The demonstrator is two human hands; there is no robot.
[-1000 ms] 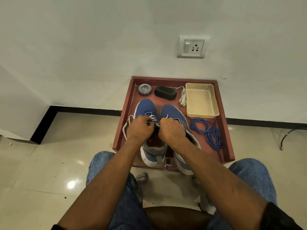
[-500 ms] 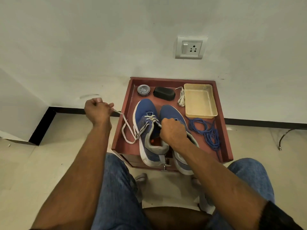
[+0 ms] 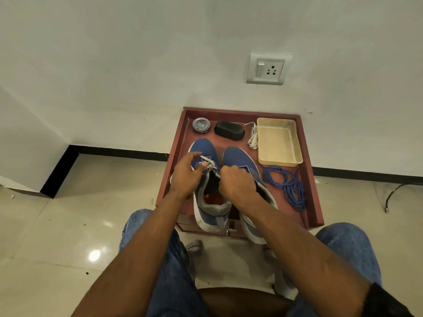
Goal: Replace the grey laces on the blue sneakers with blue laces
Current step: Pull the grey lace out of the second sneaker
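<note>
Left hand (image 3: 185, 177): fingers curled, grey lace (image 3: 209, 164) pinched at the upper eyelets of the left sneaker (image 3: 207, 188).
Right hand (image 3: 238, 184): closed as a fist over the tongue area between both sneakers; whether lace is held cannot be told.
Hidden: left sneaker's lacing mostly covered by both hands; right sneaker (image 3: 242, 161) heel cut by the forearm.
Axis: sneakers side by side, toes pointed to the wall, heels overhanging the near edge.
Look: blue mesh uppers, grey collars, white soles.
Worktop (image 3: 309, 191): red tray-topped, sneakers on it.
Blue laces (image 3: 288, 186): loose tangle, right of the sneakers.
Rest: tin (image 3: 201, 125), black brush (image 3: 229, 130), white lace bundle (image 3: 253, 138), beige tray (image 3: 278, 143) at the far side.
</note>
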